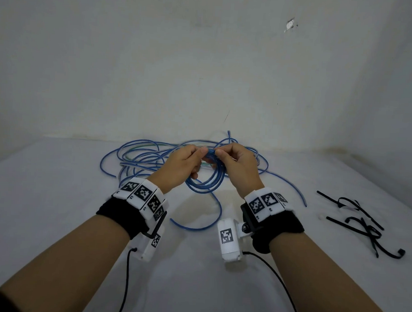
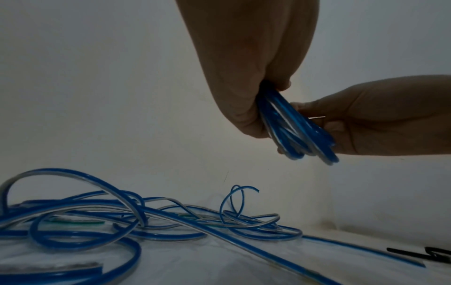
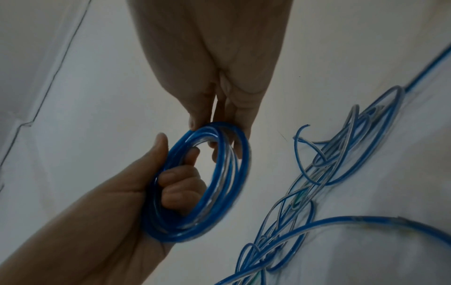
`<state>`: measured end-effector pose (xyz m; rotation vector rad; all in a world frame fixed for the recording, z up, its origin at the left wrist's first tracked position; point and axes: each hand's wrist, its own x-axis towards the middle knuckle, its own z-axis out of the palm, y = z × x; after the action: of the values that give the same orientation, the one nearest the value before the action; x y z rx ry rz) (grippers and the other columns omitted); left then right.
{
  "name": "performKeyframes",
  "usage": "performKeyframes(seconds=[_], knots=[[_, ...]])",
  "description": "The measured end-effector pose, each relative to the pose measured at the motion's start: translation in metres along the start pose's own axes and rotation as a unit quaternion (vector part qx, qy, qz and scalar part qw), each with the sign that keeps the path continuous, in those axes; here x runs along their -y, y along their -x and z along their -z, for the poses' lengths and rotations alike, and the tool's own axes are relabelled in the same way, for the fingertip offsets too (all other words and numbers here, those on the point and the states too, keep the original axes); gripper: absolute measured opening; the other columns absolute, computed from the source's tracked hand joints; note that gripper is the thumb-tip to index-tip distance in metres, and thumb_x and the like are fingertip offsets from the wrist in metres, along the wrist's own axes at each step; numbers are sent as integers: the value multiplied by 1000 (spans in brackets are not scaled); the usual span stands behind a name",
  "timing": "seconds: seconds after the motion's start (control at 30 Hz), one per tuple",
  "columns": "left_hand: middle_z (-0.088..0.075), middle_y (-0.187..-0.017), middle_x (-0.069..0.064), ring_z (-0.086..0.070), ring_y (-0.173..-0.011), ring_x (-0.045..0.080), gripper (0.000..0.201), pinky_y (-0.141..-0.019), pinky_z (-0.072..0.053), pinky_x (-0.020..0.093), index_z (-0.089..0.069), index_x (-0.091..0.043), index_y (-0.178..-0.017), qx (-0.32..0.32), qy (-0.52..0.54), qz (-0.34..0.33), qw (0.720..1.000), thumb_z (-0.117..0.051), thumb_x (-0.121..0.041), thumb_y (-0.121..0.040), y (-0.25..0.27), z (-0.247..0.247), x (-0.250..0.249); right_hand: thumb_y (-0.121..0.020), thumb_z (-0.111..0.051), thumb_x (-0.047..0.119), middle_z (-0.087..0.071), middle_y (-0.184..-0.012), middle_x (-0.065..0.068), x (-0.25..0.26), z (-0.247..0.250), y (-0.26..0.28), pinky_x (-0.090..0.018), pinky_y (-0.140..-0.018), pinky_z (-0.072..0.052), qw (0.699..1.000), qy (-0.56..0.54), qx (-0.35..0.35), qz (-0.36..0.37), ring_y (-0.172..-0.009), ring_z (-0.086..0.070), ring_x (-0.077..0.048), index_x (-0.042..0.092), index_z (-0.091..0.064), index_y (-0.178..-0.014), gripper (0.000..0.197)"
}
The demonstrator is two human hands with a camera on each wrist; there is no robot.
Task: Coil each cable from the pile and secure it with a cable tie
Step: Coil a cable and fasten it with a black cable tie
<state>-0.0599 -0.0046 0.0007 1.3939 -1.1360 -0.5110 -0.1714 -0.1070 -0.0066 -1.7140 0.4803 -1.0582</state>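
Note:
A blue cable wound into a small coil [image 1: 200, 190] hangs above the table between both hands. My left hand [image 1: 201, 155] grips the coil's left side, thumb outside and fingers curled through the ring [image 3: 180, 185]. My right hand [image 1: 220, 154] pinches the top of the coil [image 3: 219, 129] with its fingertips. A loose tail [image 1: 197, 227] of this cable curves down onto the table below the coil. Behind the hands lies the tangled pile of blue and clear cables [image 1: 141, 155] [image 2: 122, 221]. Several black cable ties [image 1: 362, 221] lie on the table to the right.
The table is covered with a white cloth [image 1: 57, 196] and meets a white wall [image 1: 204, 61] just behind the pile. A long blue cable end [image 1: 293, 190] trails right toward the ties. Black wrist-camera cords [image 1: 277, 284] hang from both wrists.

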Motion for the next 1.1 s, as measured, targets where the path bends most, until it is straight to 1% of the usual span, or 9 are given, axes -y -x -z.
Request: performKeyframes(seconds=[0.1, 0.23, 0.33, 0.53, 0.7, 0.8, 0.9, 1.03, 1.1], knots=[[-31, -63, -1, -33, -54, 9, 29, -49, -37, 18, -54, -5, -89, 28, 64, 27, 997, -35, -23, -102, 3, 2, -3, -91, -57, 10, -69, -92, -17, -1, 3, -2, -48, -84, -54, 1000, -6, -15, -13, -86, -67, -26, 15, -58, -77, 15], [-32, -66, -1, -36, -58, 8, 28, -53, -39, 19, -54, -9, -89, 43, 66, 21, 997, -33, -21, -102, 7, 4, -2, -91, -58, 9, -67, -85, -8, 1, 4, -1, -49, -83, -54, 999, 24, -20, 6, -83, -66, -23, 18, -58, -76, 17], [-33, -68, -1, -37, -58, 8, 25, -54, -40, 18, -49, -8, -89, 35, 78, 27, 996, -33, -21, -102, 7, 5, -3, -91, -58, 9, -68, -92, -16, 1, 2, 3, -51, -86, -53, 1000, 13, 0, -4, -90, -66, -31, 19, -58, -78, 17], [-38, -66, -3, -39, -61, 10, 25, -59, -38, 23, -51, -8, -87, -7, 73, 25, 997, -37, -23, -101, 5, 8, 1, -92, -56, 5, -67, -98, -15, 5, 1, 9, -32, -70, -57, 995, -46, 85, -31, -76, -70, -16, 10, -50, -87, 10], [-45, -68, 0, -45, -63, 13, 39, -70, -44, 30, -59, 0, -105, 15, 43, 69, 997, -34, -30, -102, 3, 8, -1, -88, -58, -4, -65, -80, -15, 0, 1, 6, -36, -67, -57, 999, -9, 44, 19, -66, -66, -24, 12, -48, -77, 22], [-49, -72, 4, -50, -66, 15, 40, -79, -51, 36, -62, 0, -103, 41, 41, 104, 993, -33, -28, -102, -2, 6, -8, -87, -56, -9, -61, -74, -11, -2, 6, 5, -33, -64, -56, 1000, -21, 9, 21, -59, -61, -18, 10, -50, -75, 23], [-48, -71, 5, -50, -65, 14, 33, -71, -56, 29, -60, -1, -97, 68, 99, 130, 984, -34, -21, -102, -7, -7, -16, -88, -56, -8, -61, -72, -9, -1, 18, 6, -36, -65, -55, 999, -21, -22, 27, -58, -58, -18, 12, -51, -73, 25], [-43, -67, 4, -47, -57, 14, 32, -60, -54, 26, -53, -6, -83, 85, 140, 151, 975, -30, -18, -103, -17, -36, -26, -88, -56, -7, -60, -70, -7, 2, 42, 9, -26, -62, -55, 999, -3, -43, 27, -56, -59, -11, 12, -50, -73, 25], [-42, -65, 3, -45, -56, 13, 32, -54, -52, 24, -52, -6, -83, 89, 152, 155, 972, -31, -19, -103, -22, -57, -32, -87, -57, -6, -61, -69, -8, 4, 62, 11, -31, -64, -56, 998, 9, -62, 26, -57, -61, -14, 11, -50, -73, 24]])
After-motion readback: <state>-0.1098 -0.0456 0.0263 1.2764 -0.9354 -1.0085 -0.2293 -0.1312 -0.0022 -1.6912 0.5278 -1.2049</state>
